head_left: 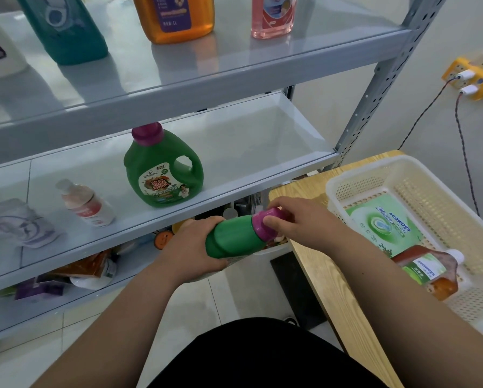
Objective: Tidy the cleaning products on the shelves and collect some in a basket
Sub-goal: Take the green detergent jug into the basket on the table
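Seemingly mid-collection: green plastic bottle with magenta cap (232, 236) held just off the wooden worktop (318, 264)'s left edge, left hand (190, 252) wrapping its body, right hand (299, 219)'s fingers (272, 220) pinching the cap, next likely lifting over the rim into the cream perforated plastic basket (430, 189).

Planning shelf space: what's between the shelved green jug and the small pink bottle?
Only bare shelf lies between the jug and the bottle, per the head view.

Green bottle (230, 236) gripped sideways by left hand (191, 252), right hand (299, 222) pinching its magenta cap (265, 222).
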Demonstrator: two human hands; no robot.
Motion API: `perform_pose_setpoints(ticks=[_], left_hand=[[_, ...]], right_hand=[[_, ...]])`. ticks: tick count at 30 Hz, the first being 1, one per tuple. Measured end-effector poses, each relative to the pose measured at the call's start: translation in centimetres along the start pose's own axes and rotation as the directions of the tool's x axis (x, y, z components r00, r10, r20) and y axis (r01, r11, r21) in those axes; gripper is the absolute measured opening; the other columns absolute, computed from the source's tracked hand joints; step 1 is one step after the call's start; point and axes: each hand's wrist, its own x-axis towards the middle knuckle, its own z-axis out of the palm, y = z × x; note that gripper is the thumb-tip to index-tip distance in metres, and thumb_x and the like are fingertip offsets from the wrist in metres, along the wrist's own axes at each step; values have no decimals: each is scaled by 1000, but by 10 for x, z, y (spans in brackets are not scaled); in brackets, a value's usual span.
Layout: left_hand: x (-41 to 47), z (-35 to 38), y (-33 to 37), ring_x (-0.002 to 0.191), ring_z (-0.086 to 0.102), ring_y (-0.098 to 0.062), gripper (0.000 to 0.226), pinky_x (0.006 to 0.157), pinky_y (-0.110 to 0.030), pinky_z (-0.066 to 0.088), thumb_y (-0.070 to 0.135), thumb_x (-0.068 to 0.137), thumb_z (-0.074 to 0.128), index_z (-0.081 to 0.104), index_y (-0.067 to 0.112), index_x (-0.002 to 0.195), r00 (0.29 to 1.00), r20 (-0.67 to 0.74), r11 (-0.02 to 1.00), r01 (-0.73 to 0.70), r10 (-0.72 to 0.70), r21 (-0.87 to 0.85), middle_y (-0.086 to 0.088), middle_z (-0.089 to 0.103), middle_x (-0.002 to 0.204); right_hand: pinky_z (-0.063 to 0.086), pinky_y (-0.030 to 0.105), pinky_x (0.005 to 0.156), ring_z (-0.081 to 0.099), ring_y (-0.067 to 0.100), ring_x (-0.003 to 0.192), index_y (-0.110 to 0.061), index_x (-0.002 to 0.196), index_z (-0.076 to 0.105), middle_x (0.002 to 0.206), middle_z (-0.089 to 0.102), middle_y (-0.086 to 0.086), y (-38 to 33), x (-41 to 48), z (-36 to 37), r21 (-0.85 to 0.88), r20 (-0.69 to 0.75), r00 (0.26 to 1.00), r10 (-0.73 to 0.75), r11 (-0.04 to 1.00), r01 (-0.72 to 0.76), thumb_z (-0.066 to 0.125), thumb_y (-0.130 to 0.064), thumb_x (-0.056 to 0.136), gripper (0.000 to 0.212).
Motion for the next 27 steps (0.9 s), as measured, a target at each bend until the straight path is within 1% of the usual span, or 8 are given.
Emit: perform_pose_setpoints(ticks=[5,9,12,16,20,22,25,27], left_hand=[[1,-5,0,103,59,-8,73,85,-37,55,66,62,78,51,47,127,1000,13,1000,6,-6,-23,26,63,111],[-1,-6,4,100,57,-6,68,82,-31,52,72,63,73,51,51,124,1000,-11,1000,-28,28,-6,30,62,107],[2,-5,9,100,57,-9,64,80,-37,55,75,65,73,52,53,121,999,22,999,-49,49,3,29,63,104],[2,-6,10,101,57,-8,64,80,-39,56,75,64,72,50,55,120,999,25,999,-33,33,-1,30,62,104],[-1,-6,9,101,55,-8,63,80,-38,56,74,64,71,50,54,120,999,23,999,-32,32,20,30,62,103],[0,-6,11,101,56,-10,61,80,-40,56,70,65,73,51,53,119,998,47,999,-39,38,19,28,62,103],[-1,-10,11,104,57,-11,65,82,-39,55,64,63,76,51,51,122,997,63,999,-37,38,-12,28,61,107],[-2,-10,12,105,56,-11,71,83,-35,54,59,62,77,49,52,127,997,74,999,-36,38,-20,29,60,109]], right_hand=[[55,24,84,55,7,111,-57,136,40,131,47,-18,0,-10,1,86,13,992,-128,988,127,64,-46,80,62],[53,21,70,64,7,90,-42,114,54,101,63,-15,0,-7,0,-2,-8,999,-42,999,42,50,-70,77,46],[50,25,63,62,7,75,-33,92,54,84,63,-12,0,-5,2,-131,-15,998,64,989,-65,34,-89,77,61],[54,25,81,57,7,106,-52,128,42,124,50,-15,-1,-16,-2,118,28,998,-56,992,52,56,-62,77,53],[55,28,73,62,9,87,-36,112,52,99,61,-12,-4,-14,0,-58,14,1000,7,998,-6,51,-61,90,33],[53,30,72,63,12,87,-30,116,54,98,61,-13,-3,-15,1,-77,1,998,67,995,-67,44,-69,96,45],[42,17,71,57,7,92,-37,133,42,114,53,-11,-5,-26,4,-69,-58,990,-127,990,123,40,-66,93,50],[37,13,64,55,7,82,-33,120,46,97,54,-13,-7,-29,10,-132,-93,979,-183,977,170,33,-64,96,41]])
